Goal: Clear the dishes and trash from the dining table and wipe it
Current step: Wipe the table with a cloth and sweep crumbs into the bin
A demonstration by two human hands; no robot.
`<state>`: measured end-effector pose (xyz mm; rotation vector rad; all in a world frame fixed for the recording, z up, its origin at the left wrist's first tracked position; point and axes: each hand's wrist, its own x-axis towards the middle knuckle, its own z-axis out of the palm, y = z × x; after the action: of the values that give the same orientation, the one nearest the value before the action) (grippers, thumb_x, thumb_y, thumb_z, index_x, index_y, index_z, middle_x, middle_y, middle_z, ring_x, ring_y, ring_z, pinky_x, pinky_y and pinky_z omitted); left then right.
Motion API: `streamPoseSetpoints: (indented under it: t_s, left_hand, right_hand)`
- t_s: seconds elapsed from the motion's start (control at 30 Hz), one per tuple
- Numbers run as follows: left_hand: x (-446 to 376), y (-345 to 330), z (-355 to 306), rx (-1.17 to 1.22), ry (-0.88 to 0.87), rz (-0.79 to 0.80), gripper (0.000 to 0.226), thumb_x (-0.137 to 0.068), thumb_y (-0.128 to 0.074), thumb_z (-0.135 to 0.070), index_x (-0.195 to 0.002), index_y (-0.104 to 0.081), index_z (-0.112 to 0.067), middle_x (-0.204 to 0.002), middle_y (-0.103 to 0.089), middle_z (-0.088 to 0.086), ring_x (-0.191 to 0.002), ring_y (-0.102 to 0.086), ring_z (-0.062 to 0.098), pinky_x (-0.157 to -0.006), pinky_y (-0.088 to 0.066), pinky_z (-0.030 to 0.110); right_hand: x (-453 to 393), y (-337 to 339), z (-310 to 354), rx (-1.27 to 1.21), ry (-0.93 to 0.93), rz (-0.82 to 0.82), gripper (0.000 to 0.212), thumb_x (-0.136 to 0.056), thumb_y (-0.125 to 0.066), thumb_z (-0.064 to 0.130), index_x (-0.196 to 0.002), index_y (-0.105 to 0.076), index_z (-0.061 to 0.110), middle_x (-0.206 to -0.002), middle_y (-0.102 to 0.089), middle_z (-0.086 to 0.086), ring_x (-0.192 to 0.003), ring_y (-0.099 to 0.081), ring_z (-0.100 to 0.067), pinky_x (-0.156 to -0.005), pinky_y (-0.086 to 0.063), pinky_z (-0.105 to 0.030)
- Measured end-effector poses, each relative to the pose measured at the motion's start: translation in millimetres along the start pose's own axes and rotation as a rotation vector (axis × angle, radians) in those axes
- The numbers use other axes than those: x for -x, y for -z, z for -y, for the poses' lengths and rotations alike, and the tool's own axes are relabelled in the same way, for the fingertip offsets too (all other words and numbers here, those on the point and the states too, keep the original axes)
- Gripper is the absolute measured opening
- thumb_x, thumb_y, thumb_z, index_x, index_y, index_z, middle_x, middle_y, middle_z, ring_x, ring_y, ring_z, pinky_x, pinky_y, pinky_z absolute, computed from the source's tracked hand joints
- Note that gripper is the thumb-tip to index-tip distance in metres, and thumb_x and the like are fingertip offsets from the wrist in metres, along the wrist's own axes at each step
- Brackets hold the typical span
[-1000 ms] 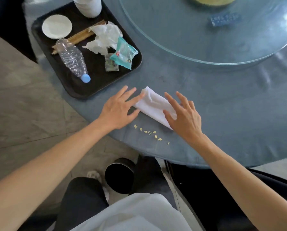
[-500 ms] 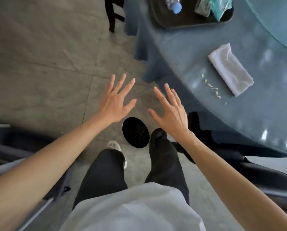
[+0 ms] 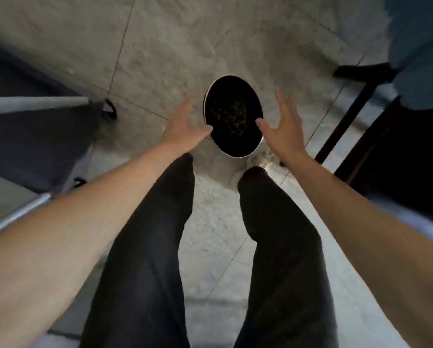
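**Both hands spread at the rim of the floor bin**

Nothing is held by either hand. The left hand (image 3: 185,126) is seen with fingers straight and spread, its thumb lying at the left rim of the bin; whether the rim is touched cannot be told, since the fingers are blurred. The right hand (image 3: 283,129) is likewise spread, palm turned inward, its thumb tip at the right rim of the same bin.

The bin (image 3: 233,115), round, black inside and edged with a pale rim, stands on the grey tiled floor (image 3: 175,41) between the two hands. Small yellowish scraps (image 3: 231,114) are seen at its bottom.

Just below the bin, a pale shoe (image 3: 258,164) is partly hidden by dark trouser legs (image 3: 145,247). A blue tablecloth (image 3: 421,33) hangs at the upper right corner of the view, with a dark chair frame (image 3: 346,116) beneath it. A grey metal-framed piece of furniture (image 3: 34,104) is seen on the left, too blurred to be identified.
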<state>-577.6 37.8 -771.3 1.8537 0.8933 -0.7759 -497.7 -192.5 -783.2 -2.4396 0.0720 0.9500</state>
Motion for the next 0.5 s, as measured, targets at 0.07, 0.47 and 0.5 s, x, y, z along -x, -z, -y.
streamPoseSetpoints:
  t_s: [0.07, 0.47, 0.5]
  left_hand:
    - [-36, -23, 25, 0.137, 0.059, -0.016, 0.096, -0.082, -0.081, -0.035, -0.16, -0.024, -0.029, -0.164, -0.029, -0.002, -0.15, -0.029, 0.018, -0.12, -0.029, 0.035]
    - [-137, -116, 92, 0.59, 0.073, -0.052, 0.075, -0.083, -0.063, 0.002, -0.146, -0.045, -0.035, -0.135, -0.06, -0.009, -0.106, -0.07, 0.015, -0.069, -0.064, 0.049]
    - [-138, -117, 93, 0.599, 0.065, -0.068, 0.073, -0.083, -0.06, 0.004, -0.144, -0.048, -0.035, -0.132, -0.062, -0.01, -0.103, -0.071, 0.014, -0.066, -0.064, 0.048]
  right_hand:
    - [-28, -30, -22, -0.067, -0.062, 0.0, 0.082, -0.095, -0.07, 0.041, -0.163, -0.025, 0.031, -0.171, -0.022, -0.003, -0.158, -0.018, -0.023, -0.128, -0.019, -0.047]
    - [-107, -100, -118, -0.247, -0.027, 0.145, 0.073, -0.095, -0.05, 0.01, -0.162, -0.027, 0.033, -0.164, -0.036, 0.009, -0.151, -0.034, -0.014, -0.124, -0.033, -0.046]
    - [-108, -99, -121, -0.243, -0.011, 0.168, 0.073, -0.097, -0.05, 0.012, -0.163, -0.025, 0.032, -0.166, -0.033, 0.009, -0.153, -0.031, -0.013, -0.125, -0.032, -0.046]
